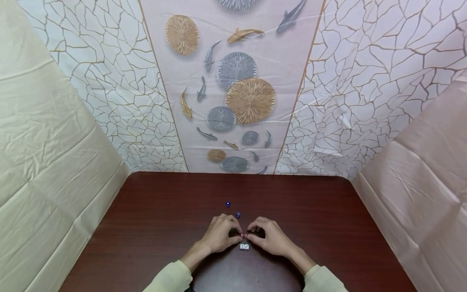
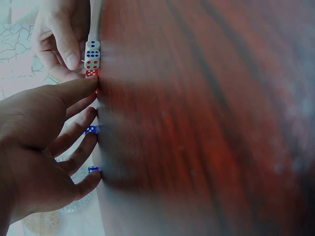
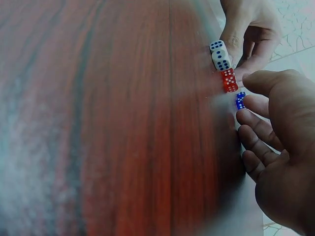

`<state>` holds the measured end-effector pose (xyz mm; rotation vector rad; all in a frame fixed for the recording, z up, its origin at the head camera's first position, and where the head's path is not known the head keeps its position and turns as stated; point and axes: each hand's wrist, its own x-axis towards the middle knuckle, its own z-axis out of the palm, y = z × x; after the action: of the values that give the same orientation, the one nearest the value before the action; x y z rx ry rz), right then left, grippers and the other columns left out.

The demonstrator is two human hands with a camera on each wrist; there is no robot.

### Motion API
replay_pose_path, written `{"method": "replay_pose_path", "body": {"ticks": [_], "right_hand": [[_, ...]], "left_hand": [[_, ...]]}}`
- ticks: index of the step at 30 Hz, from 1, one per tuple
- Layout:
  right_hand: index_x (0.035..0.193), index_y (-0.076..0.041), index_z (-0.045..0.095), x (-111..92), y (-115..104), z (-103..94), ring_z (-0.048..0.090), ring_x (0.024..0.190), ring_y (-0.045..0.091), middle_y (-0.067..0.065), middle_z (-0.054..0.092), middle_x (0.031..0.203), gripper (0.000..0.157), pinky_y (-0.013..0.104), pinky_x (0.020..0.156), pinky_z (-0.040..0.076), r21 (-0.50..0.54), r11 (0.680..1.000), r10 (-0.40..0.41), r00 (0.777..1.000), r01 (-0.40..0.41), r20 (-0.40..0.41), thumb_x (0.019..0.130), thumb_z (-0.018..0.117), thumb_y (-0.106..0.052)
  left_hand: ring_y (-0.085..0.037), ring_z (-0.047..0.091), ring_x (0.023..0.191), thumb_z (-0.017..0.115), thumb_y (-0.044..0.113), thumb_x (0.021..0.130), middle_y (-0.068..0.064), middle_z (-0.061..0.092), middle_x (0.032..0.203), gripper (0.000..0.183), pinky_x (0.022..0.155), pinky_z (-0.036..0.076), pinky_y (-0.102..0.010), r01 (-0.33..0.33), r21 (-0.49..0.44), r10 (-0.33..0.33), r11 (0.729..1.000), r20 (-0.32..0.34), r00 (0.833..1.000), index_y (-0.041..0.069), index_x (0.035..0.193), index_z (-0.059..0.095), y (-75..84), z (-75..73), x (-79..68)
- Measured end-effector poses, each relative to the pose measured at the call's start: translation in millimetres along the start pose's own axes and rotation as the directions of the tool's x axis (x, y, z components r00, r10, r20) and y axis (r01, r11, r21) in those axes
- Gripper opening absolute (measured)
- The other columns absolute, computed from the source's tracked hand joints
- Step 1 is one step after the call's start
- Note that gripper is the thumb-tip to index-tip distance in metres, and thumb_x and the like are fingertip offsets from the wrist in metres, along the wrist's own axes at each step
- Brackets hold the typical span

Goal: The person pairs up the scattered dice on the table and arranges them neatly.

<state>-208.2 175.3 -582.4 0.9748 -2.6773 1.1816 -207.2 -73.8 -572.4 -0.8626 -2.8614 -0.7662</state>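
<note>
Two small red dice (image 1: 243,235) sit side by side on the table between the hands. My left hand (image 1: 220,234) pinches the left red die with thumb and index finger. In the left wrist view its thumb overlaps a red die (image 2: 91,73). My right hand (image 1: 273,237) is bent close to the right red die, thumb and index finger parted. In the right wrist view, its thumb tip lies just beside the red dice (image 3: 229,80). Two white dice (image 1: 244,246) with dark pips stand together on the near side of the red ones.
Farther back on the dark red-brown wooden table (image 1: 164,202) lie two separate blue dice, one nearer (image 1: 238,215) and one farther left (image 1: 228,204). A patterned cloth (image 1: 233,121) hangs behind the table, with plain pale cloth at both sides.
</note>
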Motion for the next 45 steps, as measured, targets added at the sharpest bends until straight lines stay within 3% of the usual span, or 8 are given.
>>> {"method": "replay_pose_path", "body": {"ticks": [14,39,45], "right_hand": [[0.115,-0.011,0.082,7.1,4.2,-3.9,0.071,0.096,0.017,0.001,0.077,0.105,0.015,0.031,0.085,0.060,0.004,0.998,0.064,0.997,-0.064,-0.037,0.102,0.085,-0.017],[0.115,-0.010,0.082,47.7,4.4,0.6,0.072,0.101,0.022,0.003,0.077,0.107,0.014,0.041,0.090,0.061,-0.070,0.994,0.084,0.996,-0.086,-0.041,0.102,0.084,-0.015],[0.116,-0.011,0.082,56.7,3.8,3.0,0.071,0.103,0.020,0.002,0.077,0.109,0.015,0.035,0.091,0.059,-0.090,0.990,0.104,0.994,-0.106,-0.026,0.102,0.083,-0.015]], "left_hand": [[-0.022,0.072,0.121,0.094,0.030,0.095,0.007,0.081,0.116,0.010,0.110,0.053,-0.058,-0.003,0.012,0.003,1.000,0.000,1.000,0.025,0.102,0.089,-0.5,-0.5,-1.1],[-0.021,0.070,0.120,0.093,0.031,0.095,0.007,0.081,0.118,0.010,0.107,0.053,-0.055,0.012,0.018,-0.012,1.000,0.015,1.000,0.025,0.103,0.089,0.6,-0.3,0.0],[-0.021,0.071,0.120,0.093,0.031,0.095,0.006,0.081,0.119,0.010,0.107,0.053,-0.055,0.001,0.022,-0.001,1.000,0.008,1.000,0.026,0.102,0.089,-0.3,0.3,0.1]]}}
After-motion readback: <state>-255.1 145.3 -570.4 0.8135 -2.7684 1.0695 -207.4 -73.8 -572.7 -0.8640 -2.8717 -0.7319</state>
